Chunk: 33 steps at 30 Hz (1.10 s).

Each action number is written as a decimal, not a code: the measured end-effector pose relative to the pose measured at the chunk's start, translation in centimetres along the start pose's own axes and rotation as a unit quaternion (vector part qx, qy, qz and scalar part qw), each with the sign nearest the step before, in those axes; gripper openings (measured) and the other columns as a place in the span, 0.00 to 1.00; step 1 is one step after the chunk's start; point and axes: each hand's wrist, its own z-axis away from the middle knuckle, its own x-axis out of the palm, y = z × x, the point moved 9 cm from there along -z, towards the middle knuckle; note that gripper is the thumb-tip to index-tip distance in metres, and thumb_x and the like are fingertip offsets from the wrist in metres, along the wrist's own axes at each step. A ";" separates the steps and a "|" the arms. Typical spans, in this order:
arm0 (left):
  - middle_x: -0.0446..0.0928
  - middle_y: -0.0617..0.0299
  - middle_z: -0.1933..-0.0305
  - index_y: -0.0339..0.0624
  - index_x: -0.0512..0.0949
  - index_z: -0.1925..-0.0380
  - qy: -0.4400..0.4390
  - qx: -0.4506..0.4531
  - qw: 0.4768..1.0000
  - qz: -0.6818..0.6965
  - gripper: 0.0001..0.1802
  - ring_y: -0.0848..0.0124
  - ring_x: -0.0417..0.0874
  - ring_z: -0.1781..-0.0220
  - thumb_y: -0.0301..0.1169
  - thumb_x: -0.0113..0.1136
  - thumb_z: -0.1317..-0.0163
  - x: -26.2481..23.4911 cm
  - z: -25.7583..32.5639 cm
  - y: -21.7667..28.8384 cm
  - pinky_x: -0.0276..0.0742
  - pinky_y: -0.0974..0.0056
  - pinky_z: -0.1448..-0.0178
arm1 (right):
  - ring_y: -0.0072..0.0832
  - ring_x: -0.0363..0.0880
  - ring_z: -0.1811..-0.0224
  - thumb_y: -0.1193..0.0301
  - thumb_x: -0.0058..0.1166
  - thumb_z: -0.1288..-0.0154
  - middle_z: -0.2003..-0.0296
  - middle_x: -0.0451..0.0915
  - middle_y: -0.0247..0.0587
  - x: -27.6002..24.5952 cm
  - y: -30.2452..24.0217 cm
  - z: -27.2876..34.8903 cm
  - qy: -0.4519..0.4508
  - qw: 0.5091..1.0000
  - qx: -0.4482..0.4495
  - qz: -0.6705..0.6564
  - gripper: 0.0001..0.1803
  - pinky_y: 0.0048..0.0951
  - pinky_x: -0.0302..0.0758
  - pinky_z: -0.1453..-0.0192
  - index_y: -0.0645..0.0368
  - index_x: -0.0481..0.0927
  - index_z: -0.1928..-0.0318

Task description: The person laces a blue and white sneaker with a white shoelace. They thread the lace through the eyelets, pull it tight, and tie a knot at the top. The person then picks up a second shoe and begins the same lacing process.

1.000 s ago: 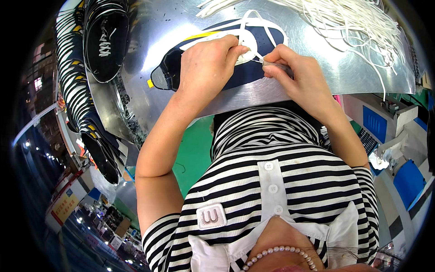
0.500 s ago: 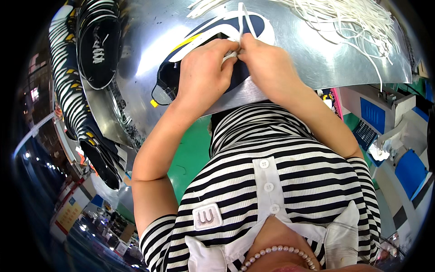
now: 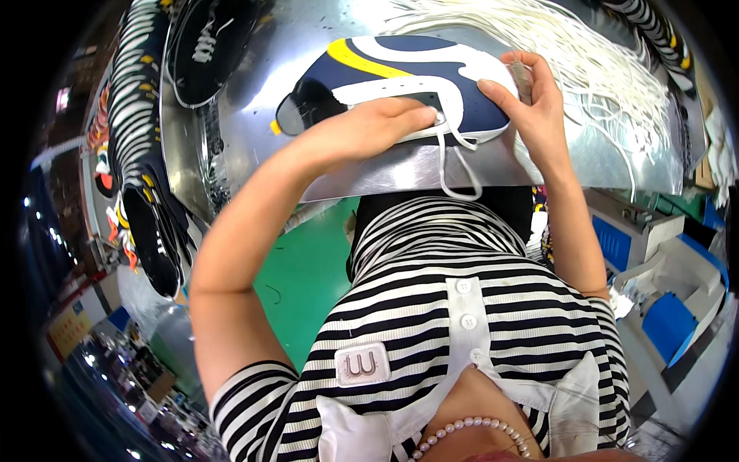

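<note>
A navy, white and yellow shoe upper (image 3: 427, 68) lies on the metal table in front of me, its toe to the right and its dark heel to the left. My left hand (image 3: 381, 127) reaches over its opening. Its fingertips are pressed together at a white shoelace (image 3: 443, 165) by the front eyelets; the hand partly covers what they pinch. From there the lace hangs in a loose loop over the near side of the upper. My right hand (image 3: 535, 100) grips the rounded toe, thumb on top and fingers round the far side.
A pile of loose white laces (image 3: 593, 73) spreads across the table's right side. Dark shoe uppers (image 3: 212, 50) lie at the left, beside a long stacked row of striped uppers (image 3: 138, 115). The metal table's (image 3: 346, 181) near edge runs just before my body.
Both hands were together, pinching the lace above the upper. They have parted: the right has gone to the toe, the left stays by the eyelets. The upper has turned and the lace now hangs toward me.
</note>
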 end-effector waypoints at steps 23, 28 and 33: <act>0.80 0.56 0.72 0.40 0.82 0.73 0.331 0.324 0.825 -0.323 0.07 0.55 0.75 0.64 0.31 0.60 0.41 -4.2 1.8 5.1 0.72 0.54 0.54 | 0.18 0.78 0.64 0.68 0.67 0.39 0.64 0.81 0.35 -0.4 3.4 0.8 0.014 0.985 0.160 -0.064 0.19 0.19 0.73 0.60 0.59 0.75 0.51; 0.82 0.61 0.61 0.41 0.84 0.61 0.483 0.249 0.716 -0.439 0.06 0.67 0.79 0.57 0.30 0.63 0.35 -12.5 9.7 3.7 0.74 0.66 0.48 | 0.17 0.78 0.62 0.69 0.66 0.38 0.62 0.81 0.33 -2.2 2.5 0.8 0.017 0.983 0.105 -0.152 0.17 0.19 0.73 0.58 0.58 0.76 0.51; 0.85 0.51 0.67 0.42 0.87 0.63 0.637 -0.042 0.573 -0.513 0.14 0.53 0.85 0.64 0.40 0.62 0.38 -29.7 23.4 -4.3 0.78 0.54 0.57 | 0.16 0.77 0.60 0.69 0.64 0.37 0.61 0.80 0.32 -5.5 3.8 1.8 -0.022 0.981 0.144 -0.126 0.16 0.18 0.72 0.55 0.58 0.78 0.51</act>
